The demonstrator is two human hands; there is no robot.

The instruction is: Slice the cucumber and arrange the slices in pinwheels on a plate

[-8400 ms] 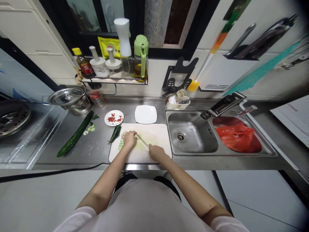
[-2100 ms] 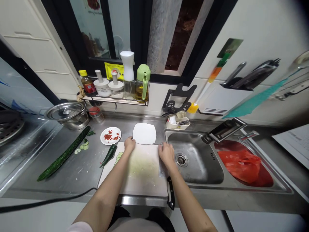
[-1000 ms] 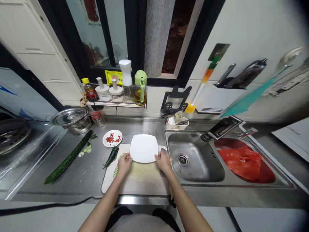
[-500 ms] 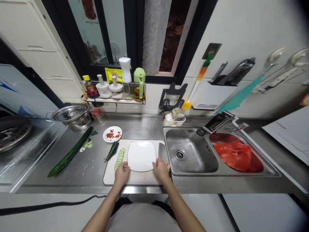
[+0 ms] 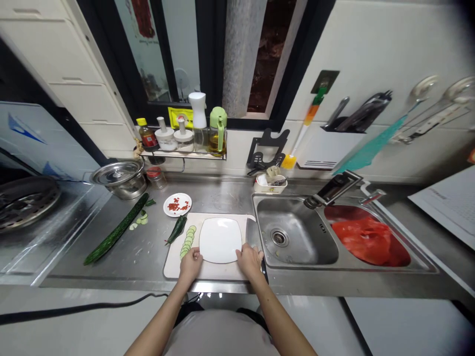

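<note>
White plate [image 5: 220,241]: lower centre of frame, over cutting board [image 5: 219,272], right of cucumber slices [image 5: 189,240].
Left hand [image 5: 191,263]: holding near-left corner.
Right hand [image 5: 250,260]: holding near-right corner.
Plate step: apparently positioning.
Next move: likely calls for level release.

A pale grey top [image 5: 222,336] is worn with dark legwear [image 5: 189,310].

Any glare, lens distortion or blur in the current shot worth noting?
Head view: highlights show on the steel sink; wide-angle distortion tilts the window frame; the top right corner goes dark. Also in the head view: print on the paper is unreadable, while the left hand, right hand and white plate look fairly sharp.
</note>
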